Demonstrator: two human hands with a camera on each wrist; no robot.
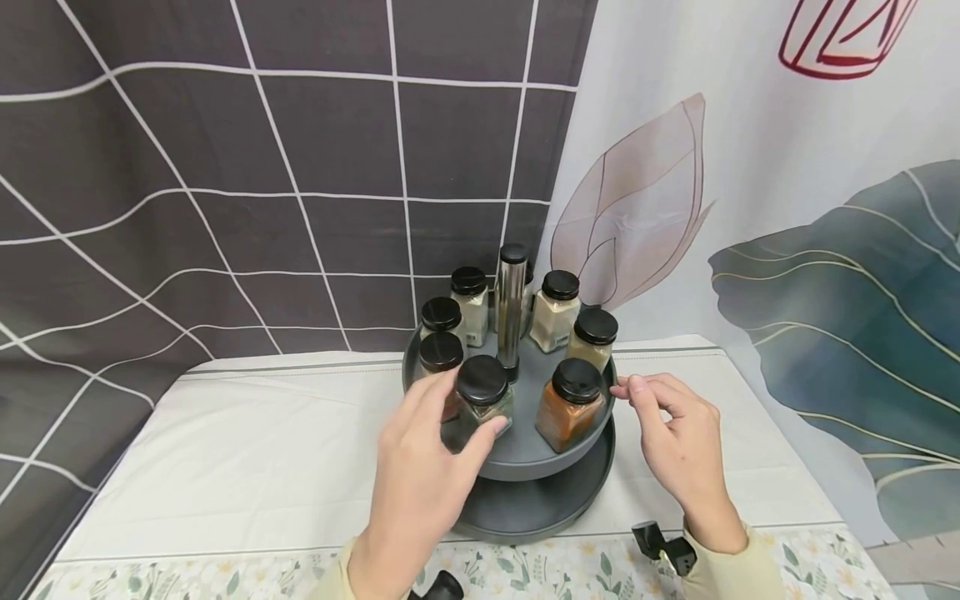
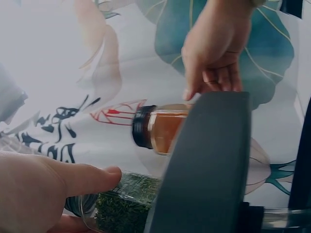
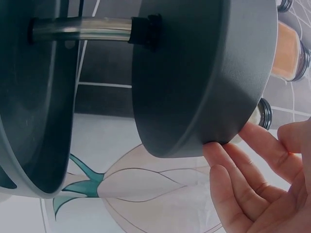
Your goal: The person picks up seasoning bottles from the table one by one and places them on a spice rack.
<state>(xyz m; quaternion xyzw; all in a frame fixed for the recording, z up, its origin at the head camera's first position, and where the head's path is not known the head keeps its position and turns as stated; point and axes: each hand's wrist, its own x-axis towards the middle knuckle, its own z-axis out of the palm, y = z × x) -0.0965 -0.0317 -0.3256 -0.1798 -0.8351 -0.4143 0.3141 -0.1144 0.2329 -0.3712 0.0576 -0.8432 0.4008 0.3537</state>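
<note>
My left hand [image 1: 423, 475] holds a square glass spice jar of green dried herbs [image 2: 124, 201] with a black lid [image 1: 482, 380], thumb on one side and fingers on the other. The jar is at the front of the upper tier of a grey two-tier turntable [image 1: 517, 454]. At the tier's right edge, my right hand [image 1: 678, 442] touches the outer wall with its fingertips [image 3: 214, 150]. Beside the herb jar stands a jar of orange-brown spice [image 1: 566, 417]. Whether the herb jar's base rests on the tier is hard to tell.
Several more black-lidded jars [image 1: 555, 321] ring the tier's metal post [image 1: 512, 308]. Below is the wider lower tier [image 1: 540, 500], on a white cloth [image 1: 285, 450] with a floral front strip [image 1: 240, 575]. A dark grid-patterned curtain [image 1: 337, 142] hangs behind.
</note>
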